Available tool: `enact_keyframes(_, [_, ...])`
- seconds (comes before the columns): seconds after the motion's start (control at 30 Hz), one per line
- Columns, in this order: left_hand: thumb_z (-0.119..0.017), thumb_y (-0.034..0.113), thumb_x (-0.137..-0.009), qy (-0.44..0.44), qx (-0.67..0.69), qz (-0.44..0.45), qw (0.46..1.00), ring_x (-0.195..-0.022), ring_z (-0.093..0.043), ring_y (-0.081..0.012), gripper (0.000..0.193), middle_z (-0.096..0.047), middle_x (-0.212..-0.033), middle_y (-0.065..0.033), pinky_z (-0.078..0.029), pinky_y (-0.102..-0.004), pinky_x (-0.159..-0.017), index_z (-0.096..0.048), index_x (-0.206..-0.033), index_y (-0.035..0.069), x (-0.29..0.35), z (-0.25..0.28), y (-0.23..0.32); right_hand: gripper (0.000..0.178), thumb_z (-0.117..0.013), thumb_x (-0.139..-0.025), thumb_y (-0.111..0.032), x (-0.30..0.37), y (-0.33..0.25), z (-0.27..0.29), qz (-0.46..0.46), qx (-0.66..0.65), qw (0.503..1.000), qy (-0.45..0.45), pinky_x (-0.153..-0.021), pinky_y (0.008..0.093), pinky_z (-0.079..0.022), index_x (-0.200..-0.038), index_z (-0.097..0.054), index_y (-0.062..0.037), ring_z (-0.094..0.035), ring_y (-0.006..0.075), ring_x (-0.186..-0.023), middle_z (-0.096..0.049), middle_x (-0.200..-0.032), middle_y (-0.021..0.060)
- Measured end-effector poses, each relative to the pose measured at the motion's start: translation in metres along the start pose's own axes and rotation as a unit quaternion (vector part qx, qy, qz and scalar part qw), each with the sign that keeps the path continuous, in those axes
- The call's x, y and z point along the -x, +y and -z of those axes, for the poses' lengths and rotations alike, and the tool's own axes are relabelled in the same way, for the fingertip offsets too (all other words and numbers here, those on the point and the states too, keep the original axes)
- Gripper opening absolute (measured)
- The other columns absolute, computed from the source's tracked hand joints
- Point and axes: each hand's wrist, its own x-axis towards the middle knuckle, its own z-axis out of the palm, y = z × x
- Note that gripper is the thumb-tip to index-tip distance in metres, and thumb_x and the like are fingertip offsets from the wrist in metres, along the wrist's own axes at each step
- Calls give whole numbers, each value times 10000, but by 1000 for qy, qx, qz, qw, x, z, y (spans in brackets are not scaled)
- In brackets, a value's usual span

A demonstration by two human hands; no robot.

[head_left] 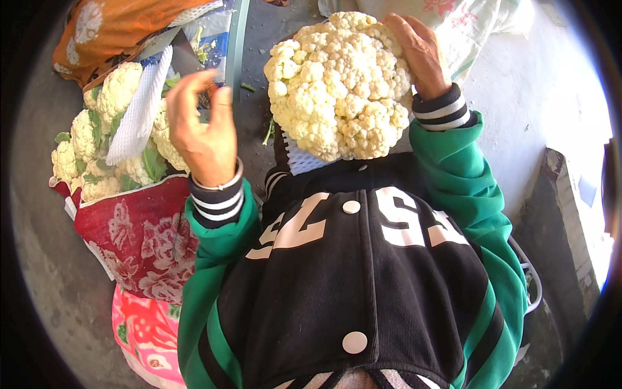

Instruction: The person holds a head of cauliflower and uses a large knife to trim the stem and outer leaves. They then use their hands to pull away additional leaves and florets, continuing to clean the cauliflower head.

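A large, cream-coloured cauliflower (340,87) is in front of my body, its bumpy head facing up. My right hand (421,55) grips it at the upper right edge, the fingertips partly hidden behind the florets. Under the cauliflower's lower left side, part of a white foam net (304,157) shows. Away from that cauliflower, to the left, my left hand (206,133) is raised with thumb and fingers apart and nothing between them. Beside it, several smaller cauliflowers (120,91) with green leaves are heaped, and another white foam net (139,113) lies across them.
A dark red flowered cloth (139,236) borders the heap's near side, with a pink patterned cloth (149,330) below. An orange patterned cloth (103,35) lies at the far left. Leaf scraps (269,131) dot the grey floor. A whitish printed sack (470,29) is at the far right.
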Motion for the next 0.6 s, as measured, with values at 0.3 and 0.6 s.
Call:
enact_keyframes(0.3, [-848, 121, -691, -145, 71, -254, 954, -846, -591, -225, 226, -646, -887, -1, -458, -403, -826, -743, -892, 118, 14, -16, 67, 498, -683, -934, -467, 2, -2, 1, -18, -28, 999, -1, -724, 285, -563, -1065, -692, 13, -682, 148, -762, -715, -903, 86])
enact_keyframes(0.6, [-801, 140, -738, -134, 18, -249, 959, -906, -580, -235, 205, -612, -901, -20, -430, -429, -855, -743, -932, 109, 8, -28, 68, 518, -679, -929, -492, 1, -2, 2, -13, -6, 1000, -6, -727, 285, -573, -1063, -689, 8, -692, 155, -767, -714, -904, 102])
